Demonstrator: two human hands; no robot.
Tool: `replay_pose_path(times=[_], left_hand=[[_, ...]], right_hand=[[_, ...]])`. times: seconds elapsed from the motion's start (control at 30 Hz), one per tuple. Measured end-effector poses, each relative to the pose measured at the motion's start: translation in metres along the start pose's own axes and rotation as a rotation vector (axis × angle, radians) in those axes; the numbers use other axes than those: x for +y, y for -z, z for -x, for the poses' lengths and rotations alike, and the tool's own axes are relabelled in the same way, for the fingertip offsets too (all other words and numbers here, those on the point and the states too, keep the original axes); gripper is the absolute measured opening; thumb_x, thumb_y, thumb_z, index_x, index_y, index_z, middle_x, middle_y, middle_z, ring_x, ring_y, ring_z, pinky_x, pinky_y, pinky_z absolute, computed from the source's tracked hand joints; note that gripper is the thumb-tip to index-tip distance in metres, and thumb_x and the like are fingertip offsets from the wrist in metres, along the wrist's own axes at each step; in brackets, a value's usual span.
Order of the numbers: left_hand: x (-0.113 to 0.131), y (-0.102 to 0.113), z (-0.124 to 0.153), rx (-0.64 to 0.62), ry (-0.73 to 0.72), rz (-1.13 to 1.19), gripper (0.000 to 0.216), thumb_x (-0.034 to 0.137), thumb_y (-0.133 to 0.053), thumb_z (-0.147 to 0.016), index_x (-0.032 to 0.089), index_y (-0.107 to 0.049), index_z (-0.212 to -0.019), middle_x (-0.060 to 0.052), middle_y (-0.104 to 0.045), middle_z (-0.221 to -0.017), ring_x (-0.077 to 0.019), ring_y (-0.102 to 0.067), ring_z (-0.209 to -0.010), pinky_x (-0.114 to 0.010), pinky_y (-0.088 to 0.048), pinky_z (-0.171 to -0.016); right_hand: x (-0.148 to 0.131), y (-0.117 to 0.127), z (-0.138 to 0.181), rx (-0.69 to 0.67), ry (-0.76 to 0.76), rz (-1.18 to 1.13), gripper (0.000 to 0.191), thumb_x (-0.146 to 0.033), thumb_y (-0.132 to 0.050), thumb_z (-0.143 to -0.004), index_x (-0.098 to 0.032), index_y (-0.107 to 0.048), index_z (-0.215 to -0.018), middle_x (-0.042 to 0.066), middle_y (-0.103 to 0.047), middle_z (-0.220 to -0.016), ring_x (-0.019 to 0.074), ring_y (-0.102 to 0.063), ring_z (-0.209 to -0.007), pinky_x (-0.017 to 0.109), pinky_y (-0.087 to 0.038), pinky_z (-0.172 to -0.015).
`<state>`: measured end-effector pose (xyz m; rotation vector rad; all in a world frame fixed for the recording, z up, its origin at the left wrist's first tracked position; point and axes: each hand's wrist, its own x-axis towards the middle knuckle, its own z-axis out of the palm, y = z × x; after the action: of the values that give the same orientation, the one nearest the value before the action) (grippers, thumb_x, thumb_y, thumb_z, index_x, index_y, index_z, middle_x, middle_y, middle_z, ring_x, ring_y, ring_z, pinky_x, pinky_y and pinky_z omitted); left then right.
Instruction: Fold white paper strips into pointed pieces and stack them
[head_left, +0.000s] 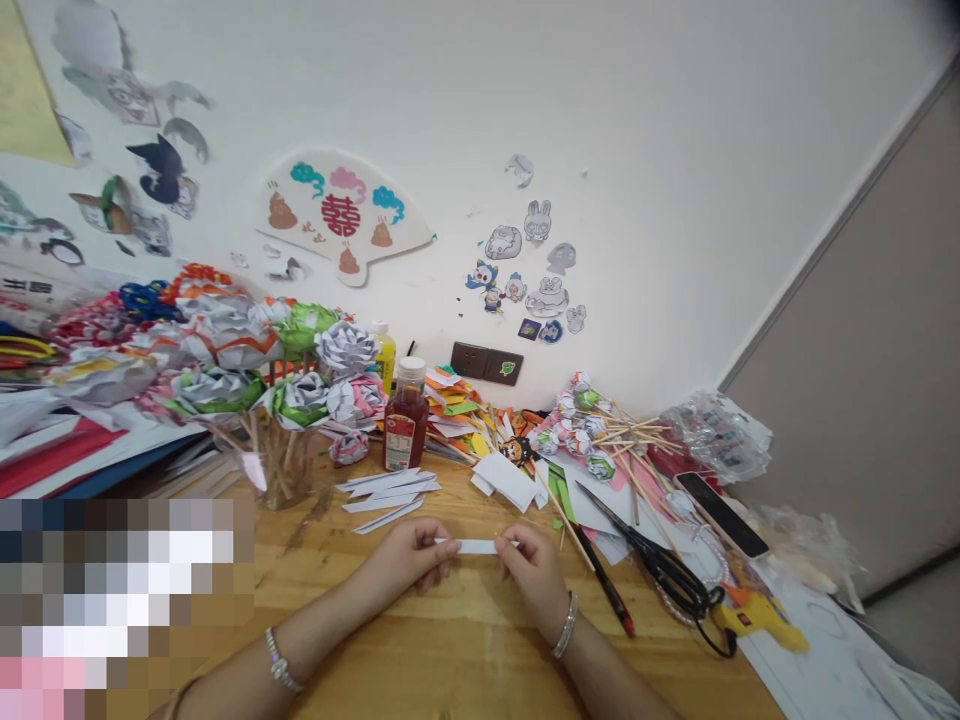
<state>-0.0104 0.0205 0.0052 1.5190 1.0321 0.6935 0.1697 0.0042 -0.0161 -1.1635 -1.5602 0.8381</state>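
A narrow white paper strip (477, 547) is stretched level between my two hands, a little above the wooden table (450, 650). My left hand (421, 552) pinches its left end between thumb and fingers. At the right end, my right hand (529, 562) pinches it the same way. Behind my left hand lies a loose pile of paper strips (390, 490). Folded white paper pieces (510, 480) rest just beyond my right hand.
Paper flowers on sticks stand in a clear jar (281, 470), beside a brown-red bottle (406, 420). To the right lie a black-and-red pen (611, 590), black scissors (660, 565), a phone (722, 513) and a yellow glue gun (761, 618). Smaller paper flowers (577, 430) lie near the wall.
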Motion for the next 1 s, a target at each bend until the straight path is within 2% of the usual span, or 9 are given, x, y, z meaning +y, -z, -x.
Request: replay_pose_path(times=[0.2,0.5,0.7,1.0], left_hand=[[-0.0026,0.0008,-0.0013,0.015,-0.032,0.051,0.035,0.050,-0.048,-0.065,0.016,-0.043,-0.058,0.006,-0.052,-0.046,-0.0040,-0.039,-0.035,-0.015,-0.029,-0.036],[-0.0024,-0.0025,0.0006,0.089,-0.043,-0.034,0.036,0.051,-0.047,-0.065,0.017,-0.039,-0.056,0.009,-0.046,-0.041,-0.0034,-0.032,-0.032,-0.015,-0.022,-0.033],[0.0004,0.0007,0.0014,0.052,-0.034,-0.021,0.038,0.054,-0.046,-0.063,0.018,-0.038,-0.055,0.009,-0.047,-0.041,-0.0035,-0.033,-0.032,-0.015,-0.022,-0.034],[0.0013,0.0002,0.0030,0.051,-0.060,0.039,0.041,0.057,-0.045,-0.063,0.018,-0.038,-0.054,0.008,-0.046,-0.042,-0.0040,-0.033,-0.033,-0.016,-0.023,-0.034]], right_hand=[[-0.0009,0.0019,-0.0014,0.047,-0.006,-0.012,0.027,-0.027,-0.048,-0.073,-0.018,-0.044,-0.049,-0.006,-0.041,-0.043,0.0095,-0.041,-0.043,0.020,-0.032,-0.044],[-0.0026,0.0025,-0.0007,0.048,-0.004,-0.054,0.030,-0.031,-0.044,-0.077,-0.018,-0.043,-0.050,-0.005,-0.042,-0.043,0.0096,-0.041,-0.043,0.021,-0.032,-0.045],[-0.0045,0.0053,-0.0029,0.110,-0.011,-0.076,0.035,-0.035,-0.039,-0.080,-0.017,-0.042,-0.049,-0.004,-0.042,-0.043,0.0093,-0.039,-0.042,0.021,-0.031,-0.045],[0.0031,0.0056,-0.0038,0.091,-0.001,-0.032,0.038,-0.037,-0.038,-0.080,-0.018,-0.041,-0.048,-0.004,-0.042,-0.043,0.0096,-0.040,-0.043,0.021,-0.031,-0.046]])
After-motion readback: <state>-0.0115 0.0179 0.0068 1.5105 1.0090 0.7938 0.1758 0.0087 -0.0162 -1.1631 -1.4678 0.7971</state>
